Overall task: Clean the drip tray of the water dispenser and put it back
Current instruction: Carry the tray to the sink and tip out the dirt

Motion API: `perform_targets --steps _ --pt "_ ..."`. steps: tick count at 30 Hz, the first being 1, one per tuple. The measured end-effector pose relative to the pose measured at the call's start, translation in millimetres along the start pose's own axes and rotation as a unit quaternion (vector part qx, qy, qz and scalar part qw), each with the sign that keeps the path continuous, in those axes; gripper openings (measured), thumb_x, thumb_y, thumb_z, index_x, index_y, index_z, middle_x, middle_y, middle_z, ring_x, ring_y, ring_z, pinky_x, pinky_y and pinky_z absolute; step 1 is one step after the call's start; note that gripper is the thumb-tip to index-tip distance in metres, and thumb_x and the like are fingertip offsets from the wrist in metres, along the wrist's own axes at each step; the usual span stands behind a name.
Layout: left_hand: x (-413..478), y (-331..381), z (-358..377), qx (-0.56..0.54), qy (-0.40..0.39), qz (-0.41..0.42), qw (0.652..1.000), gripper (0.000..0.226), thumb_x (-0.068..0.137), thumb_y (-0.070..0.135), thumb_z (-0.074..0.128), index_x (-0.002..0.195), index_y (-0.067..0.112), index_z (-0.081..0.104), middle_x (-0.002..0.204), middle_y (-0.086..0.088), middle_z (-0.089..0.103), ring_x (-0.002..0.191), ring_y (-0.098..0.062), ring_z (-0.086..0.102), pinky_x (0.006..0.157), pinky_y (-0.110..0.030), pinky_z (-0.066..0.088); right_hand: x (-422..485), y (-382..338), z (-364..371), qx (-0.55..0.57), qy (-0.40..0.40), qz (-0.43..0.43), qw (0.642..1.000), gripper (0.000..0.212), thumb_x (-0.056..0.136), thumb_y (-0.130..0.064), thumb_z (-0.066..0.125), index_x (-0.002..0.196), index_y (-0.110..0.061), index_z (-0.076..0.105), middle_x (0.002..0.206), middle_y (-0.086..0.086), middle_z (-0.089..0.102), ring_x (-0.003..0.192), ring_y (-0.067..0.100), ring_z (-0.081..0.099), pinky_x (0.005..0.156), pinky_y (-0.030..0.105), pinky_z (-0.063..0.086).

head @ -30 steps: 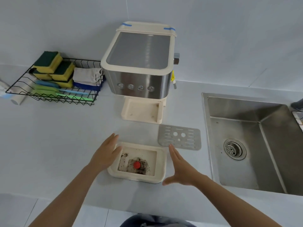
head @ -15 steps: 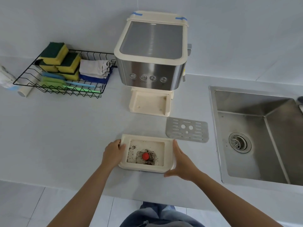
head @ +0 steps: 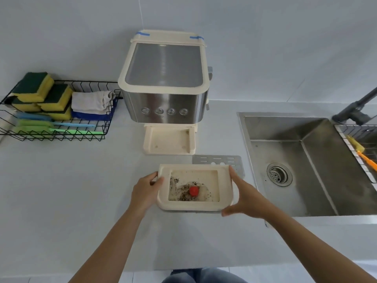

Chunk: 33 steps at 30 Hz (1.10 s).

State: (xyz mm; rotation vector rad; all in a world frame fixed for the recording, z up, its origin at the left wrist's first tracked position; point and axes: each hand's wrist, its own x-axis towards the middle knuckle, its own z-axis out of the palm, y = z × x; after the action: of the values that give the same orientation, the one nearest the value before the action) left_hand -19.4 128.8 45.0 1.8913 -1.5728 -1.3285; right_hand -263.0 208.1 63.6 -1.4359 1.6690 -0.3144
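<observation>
The cream drip tray (head: 224, 186) is lifted just off the counter, held level between both hands. Dark grime and a small red float (head: 194, 190) lie in its well. My left hand (head: 145, 190) grips its left rim, thumb on top. My right hand (head: 243, 194) clasps its right side. The metal grate (head: 234, 161) lies flat on the counter behind the tray, partly hidden by it. The water dispenser (head: 165, 82) stands at the back, its cream base (head: 168, 142) bare.
A steel sink (head: 306, 160) with a drain lies to the right, a dark faucet (head: 355, 111) above it and a rack holding an orange-handled brush (head: 365, 154). At the back left, a black wire basket (head: 57, 135) holds sponges, cloths and brushes.
Both hands closed in on the tray's sides and took hold of it. The tray has risen off the counter and now overlaps the grate.
</observation>
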Motion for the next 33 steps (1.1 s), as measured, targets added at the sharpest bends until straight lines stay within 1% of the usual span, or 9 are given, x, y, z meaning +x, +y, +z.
perform_targets --steps 3,8,12,18,21,23,26,28,33 --pt "5.2 16.1 11.3 0.003 -0.019 0.019 1.000 0.032 0.090 0.028 0.048 0.120 0.022 0.059 0.102 -0.002 0.066 0.099 -0.025 0.061 0.090 -0.041 0.049 -6.0 12.1 -15.7 0.003 0.020 0.027 0.999 0.129 0.058 -0.024 0.085 0.145 -0.028 -0.009 0.144 -0.013 0.031 0.130 0.009 0.031 0.103 0.022 0.025" --pt "6.7 46.4 34.6 0.023 -0.021 0.056 0.998 0.031 0.092 0.028 0.046 0.119 0.022 0.060 0.090 -0.002 0.063 0.091 -0.023 0.058 0.077 -0.031 0.042 -16.1 32.8 -40.6 0.021 0.048 0.038 0.998 0.128 0.056 -0.020 0.086 0.145 -0.031 -0.006 0.128 -0.023 0.029 0.121 0.000 0.028 0.098 0.015 0.023" --pt "6.7 75.2 59.1 0.044 -0.015 0.078 0.996 0.032 0.091 0.030 0.045 0.119 0.023 0.059 0.093 0.000 0.062 0.098 -0.025 0.058 0.085 -0.035 0.043 -19.7 57.4 -65.1 0.039 0.068 0.029 0.996 0.130 0.054 -0.017 0.087 0.143 -0.034 -0.006 0.128 -0.024 0.030 0.121 -0.002 0.029 0.098 0.015 0.023" --pt "-1.2 129.5 131.4 -0.002 0.009 0.089 0.996 0.035 0.092 0.024 0.048 0.126 0.022 0.054 0.098 0.001 0.061 0.093 -0.017 0.057 0.073 -0.023 0.041 -27.9 113.9 -135.3 0.057 0.062 -0.029 0.996 0.117 0.052 -0.011 0.086 0.116 -0.064 0.003 0.119 -0.030 0.042 0.117 -0.001 0.044 0.105 0.026 0.037" --pt "-10.6 163.2 180.5 -0.029 0.021 0.084 0.996 0.033 0.092 0.020 0.047 0.125 0.021 0.054 0.107 -0.001 0.064 0.077 -0.009 0.056 0.062 -0.012 0.045 -38.9 144.6 -181.3 0.059 0.068 -0.054 0.994 0.106 0.052 -0.008 0.086 0.112 -0.060 0.014 0.115 -0.033 0.039 0.109 -0.014 0.045 0.090 0.006 0.040" --pt "-15.5 181.7 212.9 -0.055 0.018 0.081 0.995 0.036 0.092 0.018 0.047 0.128 0.017 0.052 0.109 -0.004 0.063 0.082 -0.014 0.056 0.063 -0.016 0.046 -46.9 168.4 -210.4 0.061 0.064 -0.064 0.994 0.108 0.053 -0.006 0.085 0.115 -0.058 0.014 0.115 -0.034 0.037 0.105 -0.026 0.040 0.085 -0.004 0.034" --pt "-23.1 206.7 253.5 -0.071 0.017 0.077 0.994 0.036 0.092 0.018 0.048 0.128 0.015 0.052 0.107 -0.007 0.062 0.089 -0.020 0.057 0.075 -0.032 0.052 -57.8 204.9 -243.8 0.048 0.058 -0.034 0.997 0.126 0.055 -0.012 0.085 0.140 -0.039 -0.003 0.125 -0.025 0.032 0.118 -0.008 0.034 0.101 0.015 0.025" --pt "-28.0 221.0 274.0 -0.068 0.018 0.074 0.995 0.036 0.092 0.020 0.048 0.127 0.016 0.052 0.103 -0.004 0.061 0.091 -0.021 0.058 0.084 -0.039 0.051 -62.6 226.1 -259.4 0.053 0.050 -0.025 0.997 0.129 0.056 -0.012 0.085 0.143 -0.030 -0.008 0.126 -0.023 0.031 0.119 -0.003 0.029 0.100 0.018 0.023" --pt "-34.8 243.9 303.8 -0.037 0.029 0.077 0.996 0.037 0.092 0.023 0.047 0.129 0.018 0.051 0.100 0.000 0.059 0.092 -0.018 0.056 0.077 -0.028 0.042 -64.7 261.0 -276.8 0.075 0.030 -0.030 0.996 0.124 0.056 -0.010 0.084 0.137 -0.042 -0.004 0.126 -0.019 0.042 0.119 0.000 0.035 0.103 0.026 0.029"
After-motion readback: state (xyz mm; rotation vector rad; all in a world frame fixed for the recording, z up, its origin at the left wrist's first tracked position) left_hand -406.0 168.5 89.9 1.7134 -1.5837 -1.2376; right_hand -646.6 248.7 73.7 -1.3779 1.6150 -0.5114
